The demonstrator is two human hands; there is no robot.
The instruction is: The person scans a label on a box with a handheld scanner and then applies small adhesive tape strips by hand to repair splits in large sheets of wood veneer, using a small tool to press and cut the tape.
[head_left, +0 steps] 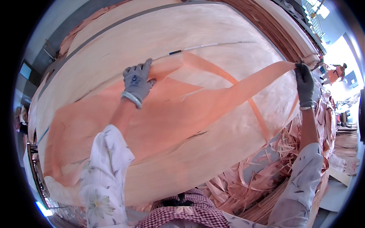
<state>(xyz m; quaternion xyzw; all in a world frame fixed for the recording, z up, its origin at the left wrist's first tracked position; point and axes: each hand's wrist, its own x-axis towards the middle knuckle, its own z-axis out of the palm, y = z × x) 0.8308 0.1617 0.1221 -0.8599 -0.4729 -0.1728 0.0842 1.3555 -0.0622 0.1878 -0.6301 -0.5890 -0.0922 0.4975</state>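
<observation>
A thin, torn-edged orange wood veneer sheet [159, 114] lies across a broad stack of pale veneer sheets [228, 30]. My left hand [137, 80], in a grey glove, rests on the orange sheet near its far edge, fingers stretched out and thumb apart. Off to the right, my right hand [305, 85], gloved in darker grey, is closed on the raised end of the veneer sheet. From there a long strip of it slopes down to the left. Beyond my left hand lies a thin white rod [201, 47] with a dark band.
Torn veneer scraps [254, 178] heap up along the near right side of the stack. More stacked veneer [279, 26] stands at the far right. Another person [337, 73] in orange is in the distance by a bright opening. A dark metal frame [33, 161] borders the left end.
</observation>
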